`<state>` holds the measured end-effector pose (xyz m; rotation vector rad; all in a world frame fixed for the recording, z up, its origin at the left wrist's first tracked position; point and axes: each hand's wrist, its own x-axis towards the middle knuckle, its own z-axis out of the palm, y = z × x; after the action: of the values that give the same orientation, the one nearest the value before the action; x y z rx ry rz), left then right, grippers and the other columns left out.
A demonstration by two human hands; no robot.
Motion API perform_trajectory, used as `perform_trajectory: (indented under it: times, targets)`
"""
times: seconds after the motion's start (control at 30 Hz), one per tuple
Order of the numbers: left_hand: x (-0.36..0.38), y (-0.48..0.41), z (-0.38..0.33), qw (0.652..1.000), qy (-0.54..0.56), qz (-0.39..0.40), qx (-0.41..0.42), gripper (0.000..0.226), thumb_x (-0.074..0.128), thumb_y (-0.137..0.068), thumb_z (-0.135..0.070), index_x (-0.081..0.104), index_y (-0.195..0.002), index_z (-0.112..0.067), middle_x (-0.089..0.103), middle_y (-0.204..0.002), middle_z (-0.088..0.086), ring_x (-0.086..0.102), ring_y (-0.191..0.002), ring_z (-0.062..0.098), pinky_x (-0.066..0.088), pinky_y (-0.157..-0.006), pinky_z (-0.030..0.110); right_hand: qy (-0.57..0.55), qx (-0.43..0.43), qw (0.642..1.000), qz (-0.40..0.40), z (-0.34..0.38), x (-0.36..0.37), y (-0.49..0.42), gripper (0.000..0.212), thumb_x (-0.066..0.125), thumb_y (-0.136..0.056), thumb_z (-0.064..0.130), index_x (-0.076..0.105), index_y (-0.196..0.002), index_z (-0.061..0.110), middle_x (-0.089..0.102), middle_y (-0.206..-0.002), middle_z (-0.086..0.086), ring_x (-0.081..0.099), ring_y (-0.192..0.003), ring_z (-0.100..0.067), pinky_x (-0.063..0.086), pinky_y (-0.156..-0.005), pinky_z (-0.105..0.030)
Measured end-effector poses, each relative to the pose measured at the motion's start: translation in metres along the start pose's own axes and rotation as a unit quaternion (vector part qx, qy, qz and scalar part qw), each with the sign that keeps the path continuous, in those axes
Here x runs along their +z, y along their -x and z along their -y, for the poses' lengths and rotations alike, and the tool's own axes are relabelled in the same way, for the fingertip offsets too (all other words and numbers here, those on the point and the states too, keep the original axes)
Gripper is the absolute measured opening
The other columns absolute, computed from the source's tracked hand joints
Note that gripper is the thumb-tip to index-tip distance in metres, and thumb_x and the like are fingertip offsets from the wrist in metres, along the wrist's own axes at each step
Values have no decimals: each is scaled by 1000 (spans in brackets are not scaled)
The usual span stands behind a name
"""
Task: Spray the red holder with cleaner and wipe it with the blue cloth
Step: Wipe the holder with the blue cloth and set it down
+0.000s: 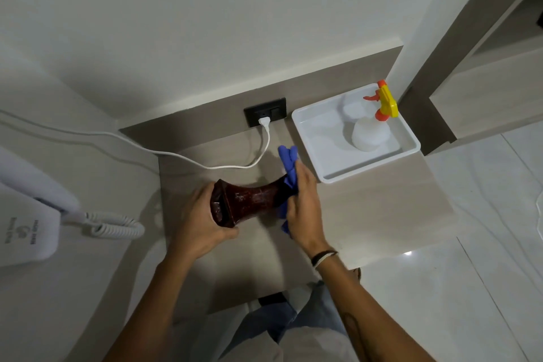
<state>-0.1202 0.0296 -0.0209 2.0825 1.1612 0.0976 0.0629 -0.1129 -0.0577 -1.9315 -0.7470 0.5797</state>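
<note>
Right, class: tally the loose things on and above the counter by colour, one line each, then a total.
Red: 1, the holder
Blue: 1, the cloth
White: 3, the tray, spray bottle, phone
Total: 5

Two bare forearms reach forward from below. The left hand [202, 220] has its grip closed, fingers curled and thumb underneath. The right hand [302, 203], a band on its wrist, has its grip clenched, knuckles up.
</note>
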Motion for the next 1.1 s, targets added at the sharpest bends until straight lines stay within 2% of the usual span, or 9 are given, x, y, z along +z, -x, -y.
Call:
perform_trajectory:
  times: [0.1,0.2,0.33,0.43,0.57,0.77,0.9,1.0,1.1]
  targets:
    - [6,-1,-7,1000,0,-29,5,74,96,-50,-20,67,-117,-25,72,-110,-5,69,-96,14,49,-75,16,-6,-115,988,106,19,27,33,75,52,-108,9,23,-174,31,34,-179,2,30,-166,-13,37,-132,-29]
    - [7,-1,-9,999,-7,-36,7,73,96,-48,-20,71,-116,-13,73,-112,3,69,-99,20,49,-78,22,178,-254,939,147,-3,45,50,99,54,-96,-16,4,-176,15,0,-184,-17,7,-172,-36,31,-135,-51]
    - [7,4,-14,999,-22,-47,6,73,90,-44,-24,66,-113,-18,66,-106,-1,64,-94,23,51,-76,34,259,-44,954,146,-35,7,9,84,47,-112,3,-8,-174,16,-24,-180,-12,-13,-171,-34,22,-138,-51]
    - [10,-1,-22,998,-35,-51,8,83,94,-47,-25,64,-124,-18,62,-115,-7,58,-101,15,45,-79,25,110,-39,982,150,-9,22,16,75,45,-115,13,3,-176,26,-5,-186,-4,2,-173,-26,22,-139,-53]
    - [8,-2,-22,998,-42,-44,0,75,92,-47,-22,67,-118,-15,69,-110,2,66,-98,25,42,-71,19,126,-270,948,111,-4,51,50,112,62,-94,-14,-9,-174,20,-9,-185,-13,1,-173,-33,24,-138,-49]
    - [9,5,-24,997,-55,-57,-4,86,91,-46,-31,64,-127,-16,64,-120,-1,63,-106,24,45,-81,27,131,-50,981,137,-26,21,18,87,51,-107,-6,9,-175,28,0,-185,-5,3,-173,-30,24,-139,-50]
    - [9,3,-16,997,-57,-49,-10,84,95,-44,-25,66,-122,-17,63,-109,-3,67,-100,26,43,-71,17,135,-280,942,125,-11,55,45,104,60,-93,-12,3,-176,16,2,-185,-14,4,-173,-31,17,-141,-43]
    - [7,7,-8,997,-56,-47,-9,92,89,-41,-35,65,-128,-16,63,-115,-2,65,-101,25,49,-82,29,182,-155,964,114,-32,29,20,95,54,-99,-18,8,-175,13,-7,-183,-7,2,-172,-30,18,-140,-49]
    - [2,5,-7,999,3,-39,-21,77,85,-42,-40,67,-117,-33,63,-106,-17,66,-92,9,53,-74,24,53,-11,998,42,-42,-3,2,78,47,-99,-20,27,-171,3,34,-174,-15,42,-158,-8,32,-131,-20]
